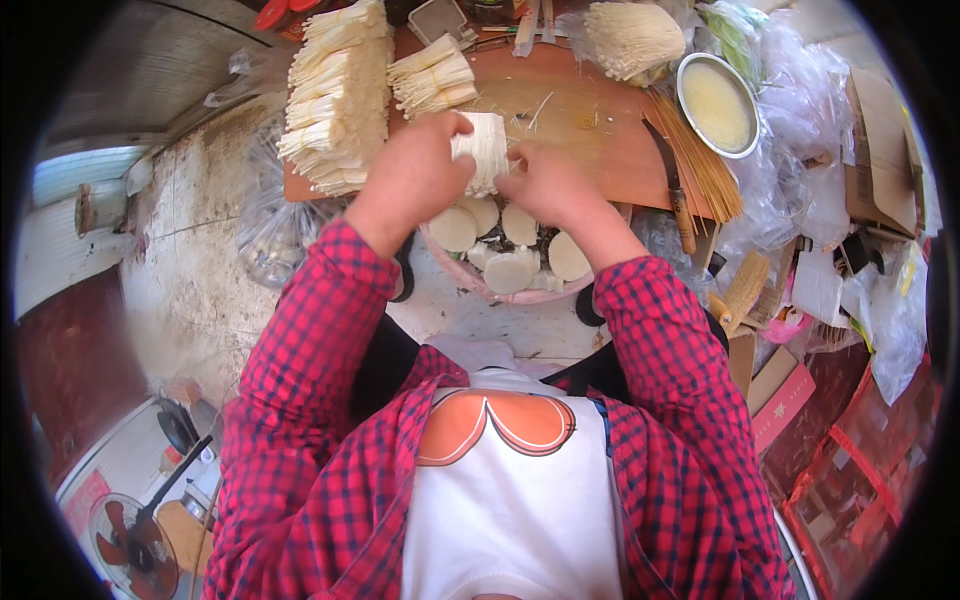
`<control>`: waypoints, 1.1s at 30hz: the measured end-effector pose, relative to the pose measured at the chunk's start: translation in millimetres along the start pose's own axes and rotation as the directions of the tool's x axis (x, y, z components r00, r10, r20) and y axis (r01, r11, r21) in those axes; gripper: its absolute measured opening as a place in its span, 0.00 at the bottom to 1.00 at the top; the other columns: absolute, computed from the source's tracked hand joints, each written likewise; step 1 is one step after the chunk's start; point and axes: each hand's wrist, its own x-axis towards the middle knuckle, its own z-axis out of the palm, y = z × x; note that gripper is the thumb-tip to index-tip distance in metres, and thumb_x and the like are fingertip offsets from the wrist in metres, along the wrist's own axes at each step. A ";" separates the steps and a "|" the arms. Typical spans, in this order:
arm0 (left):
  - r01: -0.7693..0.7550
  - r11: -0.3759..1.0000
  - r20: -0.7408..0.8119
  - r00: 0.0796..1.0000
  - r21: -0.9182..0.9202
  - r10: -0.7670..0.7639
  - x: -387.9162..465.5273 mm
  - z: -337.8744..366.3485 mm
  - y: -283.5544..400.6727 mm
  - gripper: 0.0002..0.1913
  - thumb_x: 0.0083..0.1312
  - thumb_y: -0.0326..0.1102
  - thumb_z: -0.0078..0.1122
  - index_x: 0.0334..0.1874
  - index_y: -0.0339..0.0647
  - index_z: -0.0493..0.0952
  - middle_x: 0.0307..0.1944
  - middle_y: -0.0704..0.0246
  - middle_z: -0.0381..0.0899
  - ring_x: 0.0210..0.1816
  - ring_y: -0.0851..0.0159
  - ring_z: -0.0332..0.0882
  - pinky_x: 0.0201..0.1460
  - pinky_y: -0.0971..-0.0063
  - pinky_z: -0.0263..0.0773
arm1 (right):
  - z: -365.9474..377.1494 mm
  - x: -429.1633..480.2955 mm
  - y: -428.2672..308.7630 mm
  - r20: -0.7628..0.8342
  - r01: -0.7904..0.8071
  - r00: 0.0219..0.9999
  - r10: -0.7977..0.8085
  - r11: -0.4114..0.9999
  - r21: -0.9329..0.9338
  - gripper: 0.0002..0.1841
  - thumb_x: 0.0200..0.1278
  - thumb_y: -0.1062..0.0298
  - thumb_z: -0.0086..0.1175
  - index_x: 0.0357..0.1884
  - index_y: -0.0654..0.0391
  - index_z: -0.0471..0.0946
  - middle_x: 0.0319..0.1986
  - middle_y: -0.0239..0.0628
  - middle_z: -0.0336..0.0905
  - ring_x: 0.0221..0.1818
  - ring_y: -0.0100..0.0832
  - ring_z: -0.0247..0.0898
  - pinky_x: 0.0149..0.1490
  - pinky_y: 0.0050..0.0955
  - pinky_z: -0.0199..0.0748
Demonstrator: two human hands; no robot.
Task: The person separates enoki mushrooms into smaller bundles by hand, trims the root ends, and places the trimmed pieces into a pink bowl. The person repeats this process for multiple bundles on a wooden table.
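Observation:
A flat bundle of white enoki mushrooms point(484, 146) lies between my hands at the near edge of the board. My left hand point(424, 165) has its thumb and fingers on the bundle's left side. At the right side are the curled, slightly blurred fingers of my right hand point(551, 180); whether they grip is unclear. Just beyond my left hand sits a small stack of banded enoki bundles point(435, 75). A taller, long stack of enoki point(337, 97) stands to its left. Below the board's edge, a pink-rimmed basin point(480, 289) holds pale round slices point(510, 271), apparently cut enoki root ends.
On the reddish board point(600, 142), a wooden-handled knife point(679, 202) lies beside thin bamboo skewers point(697, 161). A metal bowl of pale yellow contents point(718, 105) is at right. More enoki point(634, 37) sits at the back. Plastic bags point(802, 120) and cardboard point(885, 150) crowd the right.

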 end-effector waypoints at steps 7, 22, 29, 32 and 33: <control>-0.004 0.999 -0.142 0.990 0.038 0.010 -15.8 39.2 -41.3 0.31 0.55 0.36 0.65 0.62 0.34 0.68 0.56 0.47 0.73 0.59 0.43 0.71 0.63 0.59 0.68 | 24.3 30.1 16.2 0.001 -0.166 0.985 0.171 0.958 0.232 0.28 0.52 0.50 0.62 0.46 0.65 0.82 0.40 0.51 0.84 0.45 0.45 0.81 0.53 0.38 0.76; 0.229 0.964 0.035 0.973 -0.138 -0.226 10.3 51.1 -56.2 0.32 0.58 0.32 0.62 0.65 0.38 0.62 0.53 0.44 0.77 0.55 0.40 0.76 0.58 0.54 0.72 | 44.8 50.8 0.4 0.049 -0.258 0.958 0.282 0.778 0.573 0.21 0.47 0.59 0.71 0.33 0.63 0.74 0.23 0.37 0.79 0.21 0.28 0.75 0.26 0.28 0.74; 0.258 0.947 0.024 0.966 -0.190 -0.258 10.7 50.1 -57.1 0.30 0.60 0.35 0.61 0.64 0.36 0.64 0.51 0.43 0.78 0.54 0.41 0.78 0.58 0.56 0.72 | 47.2 49.5 -11.6 0.003 -0.265 0.946 0.323 0.771 0.579 0.21 0.47 0.61 0.71 0.36 0.63 0.74 0.25 0.38 0.79 0.20 0.27 0.74 0.23 0.29 0.73; 0.283 0.923 -0.002 0.956 -0.260 -0.293 11.9 53.9 -59.8 0.29 0.62 0.39 0.62 0.63 0.36 0.64 0.50 0.43 0.79 0.53 0.41 0.78 0.57 0.56 0.73 | 46.9 50.6 -10.2 0.017 -0.249 0.953 0.303 0.748 0.615 0.21 0.48 0.63 0.71 0.38 0.64 0.74 0.28 0.38 0.80 0.23 0.27 0.75 0.26 0.29 0.74; 0.291 0.913 -0.011 0.952 -0.287 -0.306 13.2 55.0 -60.0 0.29 0.62 0.41 0.62 0.63 0.36 0.65 0.49 0.43 0.79 0.52 0.41 0.78 0.56 0.57 0.73 | 46.4 51.1 -8.4 0.025 -0.245 0.955 0.296 0.736 0.631 0.20 0.48 0.63 0.70 0.38 0.64 0.75 0.29 0.38 0.80 0.25 0.27 0.76 0.28 0.29 0.75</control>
